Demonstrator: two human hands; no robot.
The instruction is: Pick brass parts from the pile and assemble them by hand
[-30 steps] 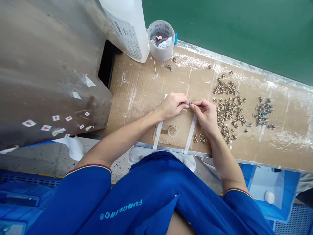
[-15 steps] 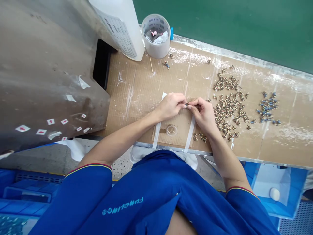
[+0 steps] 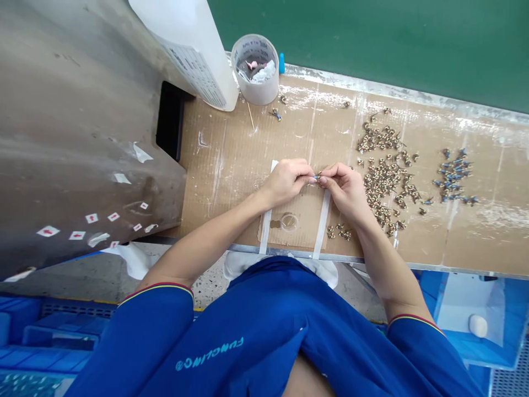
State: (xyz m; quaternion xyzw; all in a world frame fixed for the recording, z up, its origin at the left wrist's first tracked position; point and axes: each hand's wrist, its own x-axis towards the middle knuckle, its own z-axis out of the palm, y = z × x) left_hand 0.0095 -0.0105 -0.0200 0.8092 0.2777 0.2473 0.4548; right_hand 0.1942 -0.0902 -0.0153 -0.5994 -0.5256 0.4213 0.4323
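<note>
Movement, head view: the camera's framing shifted slightly against half a second earlier; both hands kept nearly the same position, and the blue end of the held part showed more clearly.
Left hand: thumb and forefinger were pinched together on the blue end of the held part.
Right hand: thumb and forefinger were clamped on the other end.
Held part location: between the two sets of fingertips, above the cardboard; its finer detail was too small to tell.
Brass-coloured parts: lay in a loose heap just beside the right hand, on its right.
Blue-ended parts: formed a separate group farther right.
Clear round dish: sat below the hands, between two white tape strips.
Tub: stood beside the white bottle at the far edge.
</note>
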